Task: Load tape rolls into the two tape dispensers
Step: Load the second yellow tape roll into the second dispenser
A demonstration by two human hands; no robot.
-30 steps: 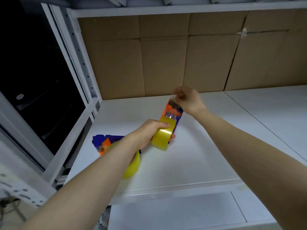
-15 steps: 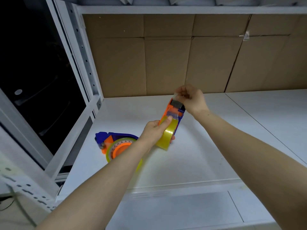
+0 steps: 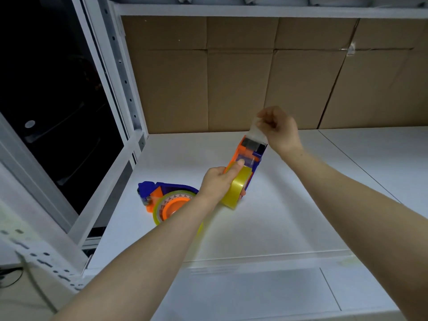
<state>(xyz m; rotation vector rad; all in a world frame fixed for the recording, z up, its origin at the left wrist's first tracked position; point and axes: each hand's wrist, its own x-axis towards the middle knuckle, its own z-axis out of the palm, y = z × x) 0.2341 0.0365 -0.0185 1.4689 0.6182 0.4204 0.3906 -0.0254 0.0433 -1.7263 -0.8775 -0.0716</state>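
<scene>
Item 1: left hand (image 3: 216,183). Fingers curled round the yellow tape roll (image 3: 236,189) and the lower body of the held dispenser (image 3: 250,150), thumb laid along the roll's upper edge. The roll sits in the dispenser, which is orange and blue and tilts up and away from this grip.

Item 2: right hand (image 3: 281,133). Above and beyond the left grip, at the dispenser's head. Fingertips pinch the free end of the clear tape strip (image 3: 256,133), which runs from the pinch down to the dispenser's head.

Item 3: second dispenser (image 3: 151,189). Lies flat on the white shelf (image 3: 289,216), left of and below the left grip, partly behind the left forearm. It carries the second tape roll (image 3: 158,210) around an orange hub.

Item 4: cardboard panels (image 3: 231,89). Behind both grips, lining the back of the shelf.

Item 5: white perforated upright (image 3: 120,72). Well left of both grips.
</scene>
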